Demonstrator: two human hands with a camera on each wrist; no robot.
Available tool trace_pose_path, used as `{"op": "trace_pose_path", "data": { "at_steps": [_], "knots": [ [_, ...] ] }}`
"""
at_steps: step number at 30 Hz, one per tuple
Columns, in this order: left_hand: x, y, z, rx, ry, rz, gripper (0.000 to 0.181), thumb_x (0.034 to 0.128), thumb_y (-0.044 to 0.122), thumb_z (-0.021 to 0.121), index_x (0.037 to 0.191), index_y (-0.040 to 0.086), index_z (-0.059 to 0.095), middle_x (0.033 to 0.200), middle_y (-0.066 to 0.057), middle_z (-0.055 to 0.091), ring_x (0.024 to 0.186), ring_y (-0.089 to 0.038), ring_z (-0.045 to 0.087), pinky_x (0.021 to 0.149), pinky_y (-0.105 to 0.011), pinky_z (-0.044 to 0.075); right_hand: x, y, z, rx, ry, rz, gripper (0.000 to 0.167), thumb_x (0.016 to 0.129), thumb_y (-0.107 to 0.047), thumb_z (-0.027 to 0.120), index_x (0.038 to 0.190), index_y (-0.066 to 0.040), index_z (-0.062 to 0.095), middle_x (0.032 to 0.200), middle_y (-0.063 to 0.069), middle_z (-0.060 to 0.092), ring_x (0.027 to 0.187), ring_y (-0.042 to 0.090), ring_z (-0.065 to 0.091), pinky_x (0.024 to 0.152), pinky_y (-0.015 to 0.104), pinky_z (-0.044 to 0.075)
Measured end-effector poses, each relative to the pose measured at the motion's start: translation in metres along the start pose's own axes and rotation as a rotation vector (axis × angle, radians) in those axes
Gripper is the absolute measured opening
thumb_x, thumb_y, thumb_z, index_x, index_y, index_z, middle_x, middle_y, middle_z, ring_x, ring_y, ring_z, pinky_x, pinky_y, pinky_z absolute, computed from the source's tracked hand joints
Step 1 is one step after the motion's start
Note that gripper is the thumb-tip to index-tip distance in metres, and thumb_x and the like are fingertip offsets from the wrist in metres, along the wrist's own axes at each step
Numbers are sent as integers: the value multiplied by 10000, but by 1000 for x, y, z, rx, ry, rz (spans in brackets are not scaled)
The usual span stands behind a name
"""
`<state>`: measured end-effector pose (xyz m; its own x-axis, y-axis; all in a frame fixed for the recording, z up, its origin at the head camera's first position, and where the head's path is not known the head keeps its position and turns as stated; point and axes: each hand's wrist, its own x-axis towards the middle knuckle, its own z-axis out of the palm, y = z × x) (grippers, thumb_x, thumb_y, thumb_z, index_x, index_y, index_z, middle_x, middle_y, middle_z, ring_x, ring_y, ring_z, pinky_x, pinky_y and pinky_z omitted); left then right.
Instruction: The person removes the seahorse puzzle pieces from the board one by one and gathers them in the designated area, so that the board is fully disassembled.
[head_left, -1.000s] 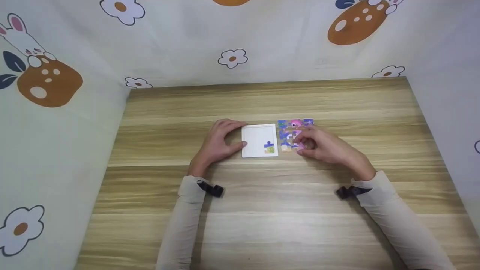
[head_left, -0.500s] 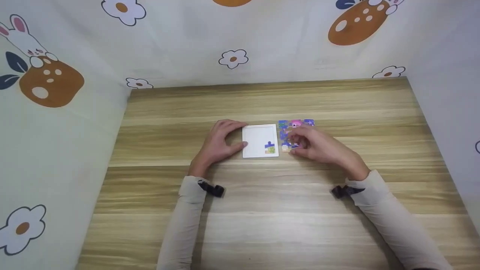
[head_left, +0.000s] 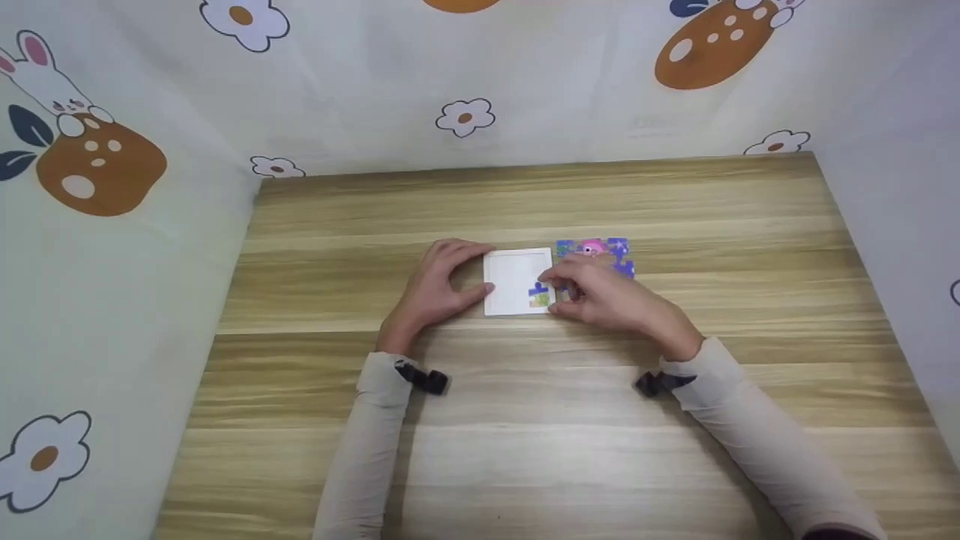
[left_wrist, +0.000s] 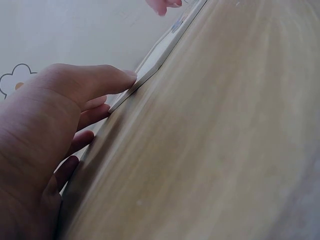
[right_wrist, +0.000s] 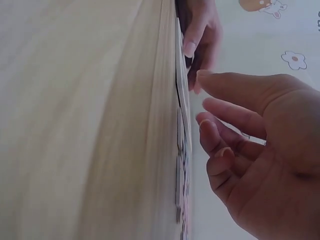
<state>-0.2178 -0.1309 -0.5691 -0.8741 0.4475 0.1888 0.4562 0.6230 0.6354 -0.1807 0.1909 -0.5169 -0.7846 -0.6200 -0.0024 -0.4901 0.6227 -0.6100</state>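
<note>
My left hand (head_left: 435, 281) holds the left side of a white square puzzle tray (head_left: 510, 281). Its thumb rests on the tray's left edge, and a finger touches the upper left corner. Inside the tray, at the lower right, lie blue and green jigsaw pieces (head_left: 538, 298). Above the tray's right edge hovers my right hand (head_left: 607, 296), thumb and index finger apart near those pieces; nothing shows between them. Under and behind this hand, colourful loose jigsaw pieces (head_left: 619, 247) lie on the table, partly hidden. In the right wrist view the right hand's fingers (right_wrist: 217, 132) are loosely bent.
The wood-grain table (head_left: 525, 420) extends toward the front and to both sides. Pale curtains with flower and rabbit prints (head_left: 465, 75) stand behind and at the sides. A small black camera (head_left: 427, 380) is strapped to the left wrist and another camera (head_left: 656, 382) to the right.
My right hand has moved left from the loose pieces to the tray's right edge, uncovering blue pieces at the right. My left hand and the tray have stayed in place.
</note>
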Motion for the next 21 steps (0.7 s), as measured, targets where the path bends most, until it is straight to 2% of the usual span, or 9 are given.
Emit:
{"op": "trace_pose_path", "data": {
  "at_steps": [4,8,15,21],
  "knots": [
    [0,1,0,0,-3,-9,602,938,511,793,1499,347,650,1471,82,661,1433,-201,501,1244,-494,360,6,-7,5,-61,-8,-4,493,934,-230,855,1371,-43,726,1074,94,692,921,237,622,806,369,518],
    [0,2,1,14,-8,-20,602,940,518,786,1502,359,644,1480,74,655,1439,-201,498,1247,-493,357,9,-13,7,-75,-26,14,505,936,-208,854,1384,-18,718,1075,109,688,876,234,623,741,346,521],
    [1,6,2,46,-9,-48,628,930,592,767,1499,352,650,1482,54,644,1443,-218,486,1239,-513,359,10,-15,8,-77,-41,39,486,948,-208,845,1382,-26,724,1080,92,682,892,242,635,746,351,534],
    [2,10,6,71,15,-49,669,903,650,786,1480,331,672,1460,33,653,1413,-230,498,1231,-502,351,9,-16,9,-96,-34,43,499,950,-237,843,1391,-37,723,1074,84,679,909,228,607,762,369,531]
  ]
}}
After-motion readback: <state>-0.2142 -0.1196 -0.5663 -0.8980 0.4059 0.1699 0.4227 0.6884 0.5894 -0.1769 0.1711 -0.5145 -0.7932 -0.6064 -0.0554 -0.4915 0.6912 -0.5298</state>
